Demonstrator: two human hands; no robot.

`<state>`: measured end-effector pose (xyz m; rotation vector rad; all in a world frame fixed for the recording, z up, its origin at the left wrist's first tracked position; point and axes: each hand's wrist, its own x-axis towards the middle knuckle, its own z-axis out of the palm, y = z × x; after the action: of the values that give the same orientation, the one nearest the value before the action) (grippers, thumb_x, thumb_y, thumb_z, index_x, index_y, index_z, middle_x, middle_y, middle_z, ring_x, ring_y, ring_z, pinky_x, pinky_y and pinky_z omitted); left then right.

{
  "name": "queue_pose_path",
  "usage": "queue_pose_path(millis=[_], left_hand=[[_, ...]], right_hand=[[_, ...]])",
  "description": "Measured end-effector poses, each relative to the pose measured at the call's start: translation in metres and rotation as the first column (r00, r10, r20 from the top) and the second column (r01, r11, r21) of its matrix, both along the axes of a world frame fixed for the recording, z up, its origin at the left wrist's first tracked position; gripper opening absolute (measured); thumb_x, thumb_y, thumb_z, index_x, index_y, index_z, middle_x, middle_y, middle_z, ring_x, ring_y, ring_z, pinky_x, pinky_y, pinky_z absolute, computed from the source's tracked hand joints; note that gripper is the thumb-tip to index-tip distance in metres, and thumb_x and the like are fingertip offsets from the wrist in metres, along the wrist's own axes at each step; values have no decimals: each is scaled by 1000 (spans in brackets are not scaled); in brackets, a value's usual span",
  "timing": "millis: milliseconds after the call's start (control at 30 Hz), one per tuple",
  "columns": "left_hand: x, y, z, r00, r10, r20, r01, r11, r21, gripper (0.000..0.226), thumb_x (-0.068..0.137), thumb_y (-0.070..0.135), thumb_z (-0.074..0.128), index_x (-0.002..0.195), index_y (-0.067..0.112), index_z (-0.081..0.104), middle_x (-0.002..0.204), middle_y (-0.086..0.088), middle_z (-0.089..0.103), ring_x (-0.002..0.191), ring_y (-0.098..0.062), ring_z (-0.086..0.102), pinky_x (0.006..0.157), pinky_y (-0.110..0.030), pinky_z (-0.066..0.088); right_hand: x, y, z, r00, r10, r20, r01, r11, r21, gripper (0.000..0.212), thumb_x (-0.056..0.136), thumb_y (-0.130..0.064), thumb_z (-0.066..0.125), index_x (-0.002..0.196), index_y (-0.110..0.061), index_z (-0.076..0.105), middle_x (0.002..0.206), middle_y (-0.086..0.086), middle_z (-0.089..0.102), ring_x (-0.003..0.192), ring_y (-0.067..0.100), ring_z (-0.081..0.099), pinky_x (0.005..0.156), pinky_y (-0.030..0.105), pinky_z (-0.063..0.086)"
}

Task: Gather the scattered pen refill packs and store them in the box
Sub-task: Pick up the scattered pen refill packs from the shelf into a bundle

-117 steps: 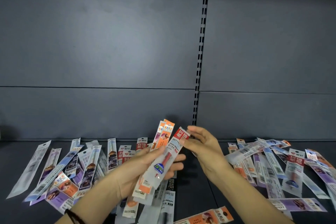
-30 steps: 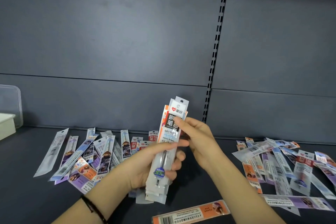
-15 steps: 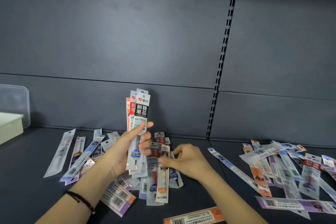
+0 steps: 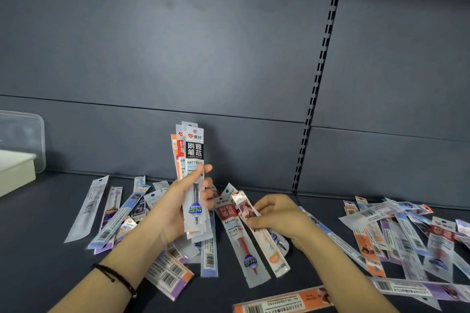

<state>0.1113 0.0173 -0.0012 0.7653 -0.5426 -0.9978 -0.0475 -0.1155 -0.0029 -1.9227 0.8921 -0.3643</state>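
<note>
My left hand (image 4: 175, 208) grips an upright bundle of pen refill packs (image 4: 193, 157), a black-labelled one in front. My right hand (image 4: 277, 218) pinches two packs lying on the shelf, an orange-tipped pack (image 4: 269, 249) and a red-labelled pack (image 4: 232, 226), lifting their top ends. Many more refill packs lie scattered on the dark shelf, one group at the left (image 4: 112, 211) and one at the right (image 4: 396, 231). A clear plastic box (image 4: 23, 134) stands at the far left against the back wall.
A white lid or tray (image 4: 15, 173) sits in front of the clear box at the left edge. An orange pack (image 4: 282, 302) lies near the front edge. The dark back panel has a slotted upright (image 4: 315, 89).
My left hand has kept its bundle upright. My right hand left the bundle, came down to the shelf and took hold of two packs lying there. The view shifted slightly left.
</note>
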Motion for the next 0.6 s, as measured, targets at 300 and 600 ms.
queue_pose_path(millis=[300,600], left_hand=[[-22,-5,-5,999,-4,-32,9,989,147,33,87,21,60,117,7,64,101,-11,74,72,-17,72,59,-26,59],[-45,-9,-4,978,-159,136,116,954,276,48,84,36,64,126,14,56,96,-12,75,83,-25,73,71,-40,57]], right_hand=[[-4,-1,9,830,-241,503,64,937,343,30,79,-1,73,106,-9,64,88,7,75,74,17,70,68,29,53],[5,21,12,780,-95,618,36,994,107,33,79,-6,75,105,-18,59,83,5,72,73,14,72,60,23,56]])
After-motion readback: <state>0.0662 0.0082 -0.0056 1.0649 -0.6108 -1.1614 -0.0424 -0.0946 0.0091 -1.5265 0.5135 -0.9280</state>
